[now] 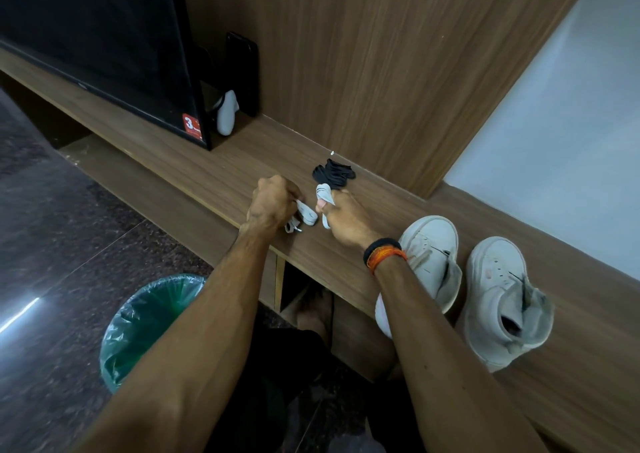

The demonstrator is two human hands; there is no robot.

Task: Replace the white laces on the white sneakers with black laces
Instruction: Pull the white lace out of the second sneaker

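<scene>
Two white sneakers without laces stand side by side on the wooden shelf (214, 172): the left sneaker (431, 255) is partly behind my right forearm, the right sneaker (502, 300) is farther right. My left hand (272, 204) grips one part of a white lace (306, 214). My right hand (341, 217) pinches a folded loop of white lace (323, 192) between thumb and fingers. A bundle of black laces (334, 173) lies on the shelf just beyond my right hand, near the wooden back panel.
A black screen (104, 43) leans at the shelf's left end, with a white object (227, 113) and a dark upright device (242, 71) behind it. A bin with a green liner (145, 324) stands on the dark floor below left. A pale wall is at right.
</scene>
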